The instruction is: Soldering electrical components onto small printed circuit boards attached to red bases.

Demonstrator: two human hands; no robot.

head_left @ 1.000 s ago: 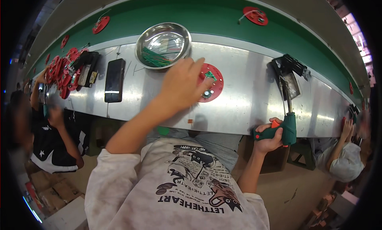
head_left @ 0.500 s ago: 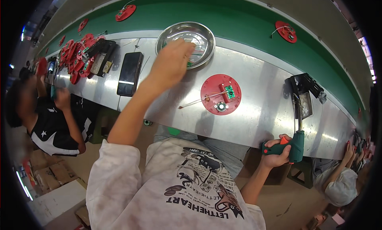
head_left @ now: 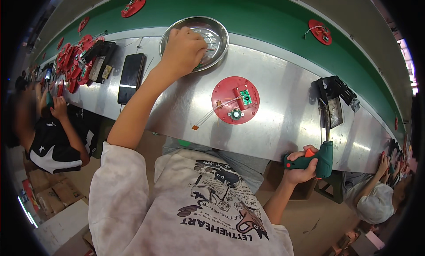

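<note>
- Soldering gun [head_left: 326, 161], clasped by its handle in the right hand [head_left: 302, 173], stands barrel upward at the bench's near edge.
- Its dark green plastic body carries an orange-red trigger; a slim metal barrel and a thinner tube rise from it.
- Beyond the right hand, the barrel reaches up to a black stand [head_left: 334, 94]; contact there cannot be told.
- Left of that hand, a smooth red disc [head_left: 234, 99] lies flat, bearing a square green circuit board [head_left: 245, 97] and a round component [head_left: 236, 115], with pale wires trailing toward the near edge.
- The left hand [head_left: 183, 52] curls over a round, shiny steel bowl [head_left: 220, 39]; whether its fingers pinch anything cannot be told.
- Left of that hand, a dark phone [head_left: 131, 78] rests on the brushed-metal bench [head_left: 274, 123], near heaped red discs [head_left: 73, 63].
</note>
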